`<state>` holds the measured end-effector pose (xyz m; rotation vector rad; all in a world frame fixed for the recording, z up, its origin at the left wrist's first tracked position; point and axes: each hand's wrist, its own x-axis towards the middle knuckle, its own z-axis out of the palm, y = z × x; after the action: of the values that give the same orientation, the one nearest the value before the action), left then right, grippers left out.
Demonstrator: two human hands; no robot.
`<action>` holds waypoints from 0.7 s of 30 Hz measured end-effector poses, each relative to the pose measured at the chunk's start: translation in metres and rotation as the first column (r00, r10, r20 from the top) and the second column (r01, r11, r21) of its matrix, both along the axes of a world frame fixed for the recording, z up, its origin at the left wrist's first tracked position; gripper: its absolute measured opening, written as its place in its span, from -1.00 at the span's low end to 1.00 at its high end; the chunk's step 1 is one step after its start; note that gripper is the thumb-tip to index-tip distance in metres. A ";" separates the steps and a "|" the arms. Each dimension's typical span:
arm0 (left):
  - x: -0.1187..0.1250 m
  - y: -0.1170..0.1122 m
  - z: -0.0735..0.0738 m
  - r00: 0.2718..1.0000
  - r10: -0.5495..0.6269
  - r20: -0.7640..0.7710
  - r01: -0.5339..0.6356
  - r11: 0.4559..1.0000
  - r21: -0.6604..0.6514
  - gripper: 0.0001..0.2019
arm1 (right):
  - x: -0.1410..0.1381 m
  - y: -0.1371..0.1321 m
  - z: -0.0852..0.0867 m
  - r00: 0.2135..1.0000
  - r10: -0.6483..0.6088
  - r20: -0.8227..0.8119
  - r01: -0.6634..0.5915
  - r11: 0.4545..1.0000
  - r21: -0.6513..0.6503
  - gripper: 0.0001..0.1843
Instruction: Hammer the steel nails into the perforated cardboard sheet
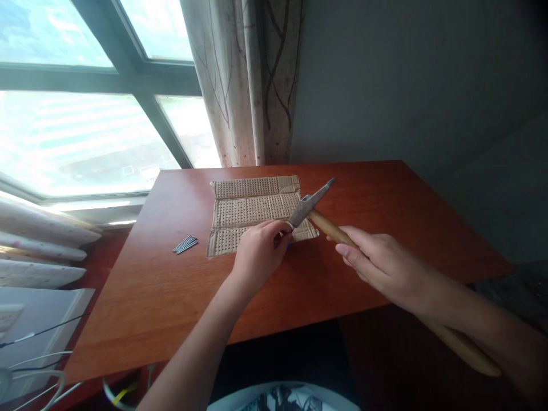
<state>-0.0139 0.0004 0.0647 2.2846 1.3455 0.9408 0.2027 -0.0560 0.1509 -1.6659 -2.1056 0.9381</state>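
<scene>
My right hand (379,260) is wrapped round the wooden handle of a hammer (327,225), whose long end runs back under my forearm. The metal head slants over the table, and its lower end meets or overlaps the fingertips of my left hand (261,248). Those fingertips are pinched together, and what they hold is hidden behind the hand and hammer head. Beneath them lies a brown sheet (252,211) with rows of small holes, creased and flat on the table. A speck of blue shows under my left fingers. Several nails (185,245) lie in a small bunch to the left.
The reddish wooden table (171,302) has its near edge close to my body. Behind it stand a window (77,137), a patterned curtain (240,85) and a grey wall (385,85). White cables (38,374) hang at the lower left, beside the table.
</scene>
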 end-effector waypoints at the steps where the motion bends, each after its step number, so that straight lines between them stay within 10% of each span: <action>1: 0.000 0.000 0.001 1.000 -0.003 0.009 0.003 1.000 -0.007 -0.92 | 0.000 0.000 0.001 1.000 -0.008 -0.006 0.008 1.000 -0.005 -0.73; 21: -0.025 -0.018 0.001 0.973 0.055 -0.224 -0.035 0.995 0.093 -0.89 | 0.000 -0.006 -0.006 1.000 0.015 0.002 -0.015 0.999 -0.032 -0.71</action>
<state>-0.0384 -0.0178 0.0658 2.5015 1.4799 0.7868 0.2027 -0.0618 0.1452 -1.6699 -2.1183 0.9790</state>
